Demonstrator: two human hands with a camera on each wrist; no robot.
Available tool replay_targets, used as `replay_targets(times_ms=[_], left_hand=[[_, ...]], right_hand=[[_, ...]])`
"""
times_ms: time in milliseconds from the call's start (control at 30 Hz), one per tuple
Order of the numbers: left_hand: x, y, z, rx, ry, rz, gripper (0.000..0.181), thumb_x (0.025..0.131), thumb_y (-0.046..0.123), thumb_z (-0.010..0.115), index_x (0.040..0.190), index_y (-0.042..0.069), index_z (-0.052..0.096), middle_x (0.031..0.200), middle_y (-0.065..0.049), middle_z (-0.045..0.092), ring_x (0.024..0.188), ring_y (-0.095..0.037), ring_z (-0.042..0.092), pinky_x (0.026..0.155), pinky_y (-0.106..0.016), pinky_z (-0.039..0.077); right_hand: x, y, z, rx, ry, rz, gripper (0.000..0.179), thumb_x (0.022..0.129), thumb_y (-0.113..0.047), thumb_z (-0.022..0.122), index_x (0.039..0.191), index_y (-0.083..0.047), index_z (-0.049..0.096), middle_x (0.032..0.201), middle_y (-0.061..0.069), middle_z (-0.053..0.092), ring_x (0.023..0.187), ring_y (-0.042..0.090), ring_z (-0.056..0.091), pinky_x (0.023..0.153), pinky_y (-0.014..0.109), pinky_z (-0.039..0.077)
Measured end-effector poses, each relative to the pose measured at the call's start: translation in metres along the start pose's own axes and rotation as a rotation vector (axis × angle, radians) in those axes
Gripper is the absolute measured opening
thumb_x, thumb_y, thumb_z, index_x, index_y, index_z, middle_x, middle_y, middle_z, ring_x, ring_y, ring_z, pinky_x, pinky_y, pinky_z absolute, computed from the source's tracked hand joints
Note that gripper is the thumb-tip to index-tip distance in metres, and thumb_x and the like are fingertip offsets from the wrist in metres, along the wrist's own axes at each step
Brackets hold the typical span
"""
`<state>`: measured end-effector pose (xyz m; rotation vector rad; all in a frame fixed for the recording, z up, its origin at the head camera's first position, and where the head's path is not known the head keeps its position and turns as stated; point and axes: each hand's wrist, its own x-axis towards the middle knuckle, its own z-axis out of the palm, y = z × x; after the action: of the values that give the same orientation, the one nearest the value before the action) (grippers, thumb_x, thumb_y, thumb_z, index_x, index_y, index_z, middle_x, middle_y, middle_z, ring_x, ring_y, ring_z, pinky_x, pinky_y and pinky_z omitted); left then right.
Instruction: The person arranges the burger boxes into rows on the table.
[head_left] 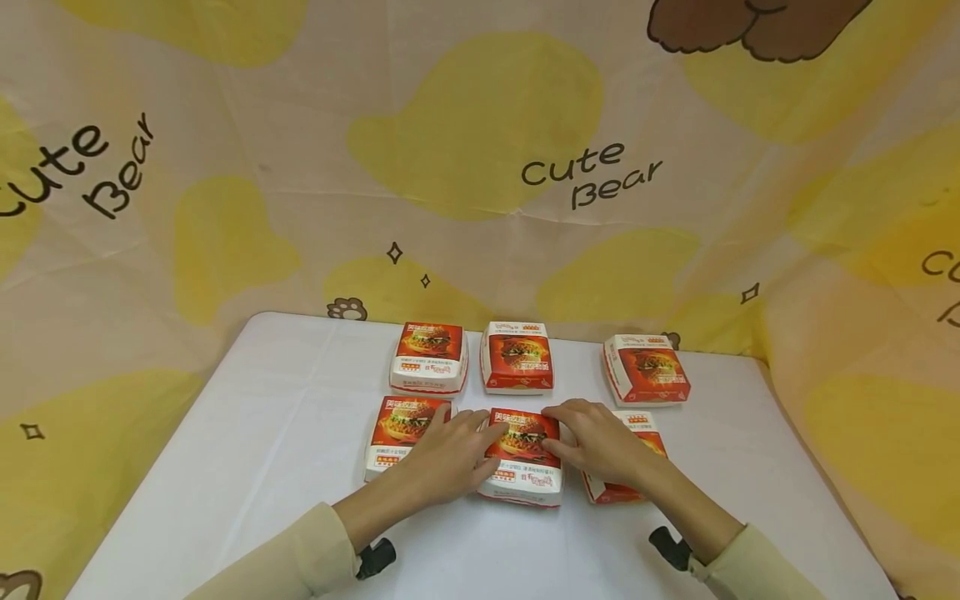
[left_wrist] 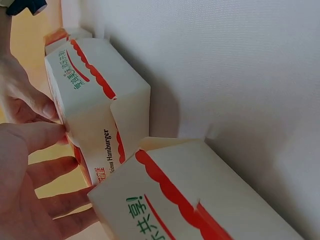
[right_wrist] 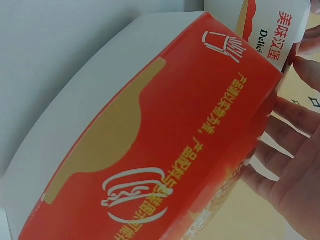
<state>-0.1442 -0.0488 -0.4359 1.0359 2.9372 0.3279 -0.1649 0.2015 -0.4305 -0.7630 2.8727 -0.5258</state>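
Observation:
Between the two hands lies a burger box point(head_left: 522, 467), its red and white lid printed with a hamburger, in the middle of the front row. The left hand point(head_left: 455, 454) touches its left edge with extended fingers and overlaps the front-left burger box point(head_left: 397, 427). From the other side, the right hand point(head_left: 600, 437) has its index finger and thumb at the lid's right edge, and its palm is over the front-right burger box point(head_left: 641, 427). The left wrist view shows the left fingers point(left_wrist: 52, 172) spread along the boxes. In the right wrist view, the right-hand fingers point(right_wrist: 275, 145) are loosely extended beside the front-right box.
A back row holds three more burger boxes: left point(head_left: 429, 354), middle point(head_left: 517, 358) and right point(head_left: 647, 371), with a wider gap before the right one. All lie on a white table point(head_left: 247, 450). A patterned yellow and beige cloth point(head_left: 300, 142) hangs behind and at the sides.

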Motion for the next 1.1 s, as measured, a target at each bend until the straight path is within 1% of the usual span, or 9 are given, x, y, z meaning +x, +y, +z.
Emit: replay_targets(times_ms=[300, 433, 500, 600, 700, 767, 833, 967, 1100], left_hand=[[0.0, 0.0, -0.001, 0.002, 0.006, -0.004, 0.048, 0.094, 0.039, 0.065, 0.137, 0.019, 0.062, 0.135, -0.012, 0.06, 0.125, -0.03, 0.057, 0.104, -0.063, 0.035], [0.001, -0.001, -0.004, -0.016, 0.015, -0.006, 0.046, 0.094, 0.039, 0.065, 0.135, 0.019, 0.062, 0.133, -0.011, 0.061, 0.125, -0.03, 0.056, 0.104, -0.065, 0.034], [0.003, -0.002, -0.008, -0.027, 0.022, -0.015, 0.045, 0.094, 0.039, 0.065, 0.135, 0.019, 0.063, 0.133, -0.01, 0.062, 0.125, -0.029, 0.056, 0.106, -0.065, 0.033], [0.011, -0.004, -0.015, -0.056, 0.036, -0.043, 0.044, 0.095, 0.038, 0.064, 0.135, 0.018, 0.063, 0.133, -0.011, 0.062, 0.126, -0.03, 0.056, 0.106, -0.065, 0.033], [0.022, -0.007, -0.024, -0.114, 0.03, -0.102, 0.047, 0.095, 0.036, 0.064, 0.138, 0.018, 0.06, 0.136, -0.011, 0.06, 0.127, -0.031, 0.055, 0.106, -0.062, 0.035], [0.03, -0.009, -0.03, -0.157, 0.024, -0.143, 0.05, 0.095, 0.036, 0.064, 0.141, 0.017, 0.057, 0.136, -0.012, 0.059, 0.127, -0.032, 0.055, 0.106, -0.059, 0.038], [0.037, -0.012, -0.034, -0.186, 0.019, -0.171, 0.053, 0.095, 0.035, 0.064, 0.143, 0.015, 0.055, 0.137, -0.013, 0.058, 0.127, -0.033, 0.055, 0.104, -0.057, 0.04], [0.052, -0.017, -0.036, -0.211, -0.02, -0.206, 0.058, 0.096, 0.036, 0.063, 0.148, 0.015, 0.048, 0.142, -0.016, 0.054, 0.129, -0.035, 0.053, 0.103, -0.056, 0.042], [0.063, -0.02, -0.035, -0.245, -0.082, -0.231, 0.062, 0.097, 0.039, 0.061, 0.153, 0.019, 0.042, 0.152, -0.017, 0.043, 0.136, -0.037, 0.045, 0.108, -0.059, 0.036]], right_hand=[[0.0, 0.0, 0.0, -0.002, 0.006, -0.012, 0.048, 0.089, -0.032, 0.075, 0.128, -0.006, 0.066, 0.121, 0.011, 0.068, 0.113, 0.029, 0.063, 0.096, 0.051, 0.05], [0.001, -0.001, -0.002, -0.015, 0.01, -0.006, 0.049, 0.091, -0.035, 0.073, 0.13, -0.007, 0.064, 0.123, 0.012, 0.067, 0.115, 0.031, 0.062, 0.098, 0.053, 0.049], [0.001, 0.0, -0.005, -0.008, 0.012, 0.013, 0.051, 0.092, -0.036, 0.07, 0.133, -0.007, 0.062, 0.127, 0.013, 0.065, 0.119, 0.033, 0.06, 0.1, 0.056, 0.046], [0.004, 0.002, -0.013, 0.025, 0.017, 0.054, 0.055, 0.095, -0.038, 0.067, 0.139, -0.008, 0.057, 0.135, 0.015, 0.06, 0.127, 0.036, 0.054, 0.103, 0.058, 0.042], [0.01, 0.006, -0.021, 0.058, 0.017, 0.1, 0.061, 0.095, -0.041, 0.065, 0.145, -0.009, 0.051, 0.142, 0.016, 0.055, 0.133, 0.038, 0.048, 0.105, 0.06, 0.04], [0.015, 0.009, -0.026, 0.074, 0.017, 0.112, 0.064, 0.095, -0.042, 0.064, 0.147, -0.008, 0.047, 0.145, 0.017, 0.052, 0.136, 0.039, 0.046, 0.105, 0.06, 0.039], [0.021, 0.012, -0.031, 0.079, 0.016, 0.112, 0.066, 0.096, -0.041, 0.064, 0.149, -0.007, 0.045, 0.147, 0.018, 0.049, 0.137, 0.04, 0.044, 0.106, 0.06, 0.038], [0.031, 0.016, -0.036, 0.088, -0.014, 0.116, 0.067, 0.098, -0.038, 0.062, 0.151, -0.005, 0.039, 0.15, 0.022, 0.043, 0.138, 0.043, 0.04, 0.107, 0.062, 0.036], [0.04, 0.02, -0.039, 0.101, -0.059, 0.127, 0.067, 0.099, -0.035, 0.061, 0.153, -0.004, 0.035, 0.152, 0.025, 0.039, 0.139, 0.045, 0.037, 0.107, 0.063, 0.034]])
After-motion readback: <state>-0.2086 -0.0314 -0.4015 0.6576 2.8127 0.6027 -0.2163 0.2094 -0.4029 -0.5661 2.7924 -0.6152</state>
